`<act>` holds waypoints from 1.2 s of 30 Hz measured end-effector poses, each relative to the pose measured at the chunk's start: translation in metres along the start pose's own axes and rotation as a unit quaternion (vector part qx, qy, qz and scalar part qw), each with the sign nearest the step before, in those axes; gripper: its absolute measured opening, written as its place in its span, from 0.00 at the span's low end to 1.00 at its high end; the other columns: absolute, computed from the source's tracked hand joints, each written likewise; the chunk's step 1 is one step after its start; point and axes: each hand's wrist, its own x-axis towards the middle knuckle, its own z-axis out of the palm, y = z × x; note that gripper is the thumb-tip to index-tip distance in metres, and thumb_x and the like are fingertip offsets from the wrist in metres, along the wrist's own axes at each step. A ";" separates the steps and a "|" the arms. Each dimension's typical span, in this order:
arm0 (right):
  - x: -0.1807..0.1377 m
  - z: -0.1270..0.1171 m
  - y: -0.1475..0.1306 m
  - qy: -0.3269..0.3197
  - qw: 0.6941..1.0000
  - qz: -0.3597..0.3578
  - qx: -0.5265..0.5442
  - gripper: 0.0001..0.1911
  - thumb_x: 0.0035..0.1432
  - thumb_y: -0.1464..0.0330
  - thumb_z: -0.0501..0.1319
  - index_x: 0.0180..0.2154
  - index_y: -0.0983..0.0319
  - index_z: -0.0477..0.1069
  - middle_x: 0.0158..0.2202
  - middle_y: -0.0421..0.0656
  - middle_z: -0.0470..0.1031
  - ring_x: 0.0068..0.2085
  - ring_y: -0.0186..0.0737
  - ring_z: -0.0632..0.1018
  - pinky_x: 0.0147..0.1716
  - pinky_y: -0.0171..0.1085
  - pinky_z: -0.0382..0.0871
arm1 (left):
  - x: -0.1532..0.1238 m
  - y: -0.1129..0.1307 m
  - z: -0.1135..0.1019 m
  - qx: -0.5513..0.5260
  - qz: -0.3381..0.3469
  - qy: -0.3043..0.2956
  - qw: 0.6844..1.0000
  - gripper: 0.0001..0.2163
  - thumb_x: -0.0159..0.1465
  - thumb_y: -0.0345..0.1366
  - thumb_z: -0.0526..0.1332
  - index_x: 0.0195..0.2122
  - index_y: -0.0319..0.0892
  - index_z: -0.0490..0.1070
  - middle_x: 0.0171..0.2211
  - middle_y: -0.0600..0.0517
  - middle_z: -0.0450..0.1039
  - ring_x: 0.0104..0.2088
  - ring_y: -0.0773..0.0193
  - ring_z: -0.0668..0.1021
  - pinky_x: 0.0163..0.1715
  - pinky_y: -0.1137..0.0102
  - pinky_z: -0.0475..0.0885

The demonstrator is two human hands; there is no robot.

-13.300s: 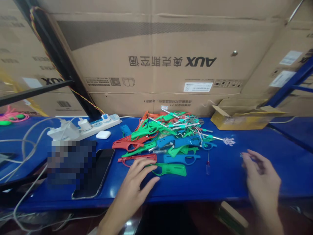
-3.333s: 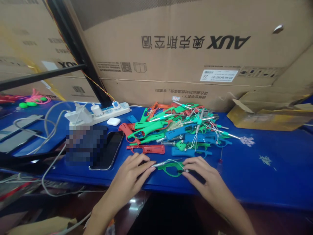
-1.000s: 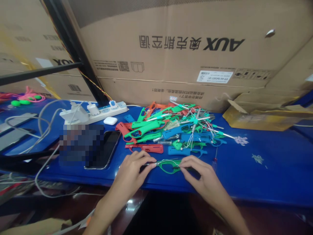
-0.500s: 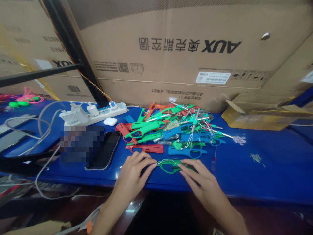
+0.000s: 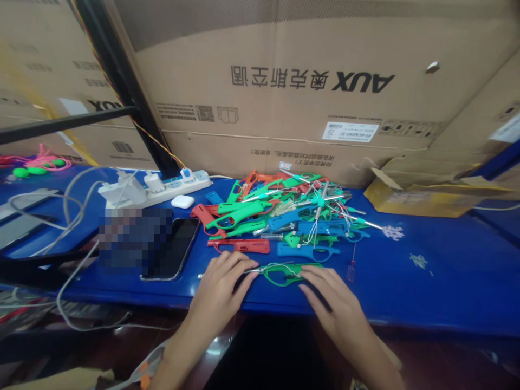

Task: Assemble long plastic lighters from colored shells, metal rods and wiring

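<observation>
Green lighter shell: this half-shell (image 5: 294,266) lies on the blue surface (image 5: 390,276), near its front edge, between the two hands; everything below is placed from it.
Silver rod: this rod (image 5: 260,269) is at the shell's narrow left end, roughly in line with it.
White lead: the wire (image 5: 280,264) loops along the shell's upper side toward its wide end.
Left hand: thumb and fingertips nearly closed on the rod; the hand (image 5: 219,284) lies left of the shell.
Right hand: this hand (image 5: 335,295) is half open, thumb parted from the fingers, fingertips over the shell's wide right end; whether it grips cannot be told.
Just changed: about three seconds ago the rod slanted beside the shell and the right fingers pinched near the lead; now the rod sits straighter and the right thumb stands further off.
Meaning for the work: rod and shell seem better aligned, though full seating cannot be confirmed.
Lighter-part heap: beyond the shell (image 5: 280,216), with a red shell (image 5: 244,246) and blue shell (image 5: 306,251) nearest.
Screwdriver: right of the shell, apart from it (image 5: 351,271).
</observation>
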 end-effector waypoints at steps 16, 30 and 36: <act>0.000 0.006 -0.004 -0.015 0.998 -0.028 -0.061 0.12 0.74 0.70 0.54 0.52 0.61 0.74 0.50 0.49 0.79 0.50 0.48 0.79 0.52 0.49 0.78 | 0.002 0.031 0.003 -0.001 0.072 0.030 0.997 0.08 0.74 0.33 0.58 0.51 0.46 0.73 0.56 0.47 0.73 0.57 0.53 0.71 0.55 0.56 0.66; 0.000 0.003 -0.003 -0.003 0.997 -0.046 -0.054 0.12 0.72 0.71 0.56 0.52 0.62 0.74 0.50 0.50 0.79 0.50 0.48 0.78 0.51 0.47 0.77 | 0.032 0.036 0.018 -0.003 0.069 -0.033 0.997 0.06 0.71 0.32 0.62 0.37 0.44 0.78 0.53 0.51 0.77 0.56 0.50 0.72 0.54 0.52 0.67; 0.000 0.004 -0.004 -0.001 0.998 -0.043 -0.050 0.12 0.72 0.71 0.56 0.53 0.63 0.74 0.50 0.50 0.78 0.50 0.47 0.78 0.51 0.46 0.77 | 0.029 0.036 0.023 -0.042 0.048 -0.026 0.998 0.07 0.72 0.32 0.60 0.38 0.44 0.76 0.54 0.52 0.77 0.55 0.54 0.73 0.55 0.55 0.66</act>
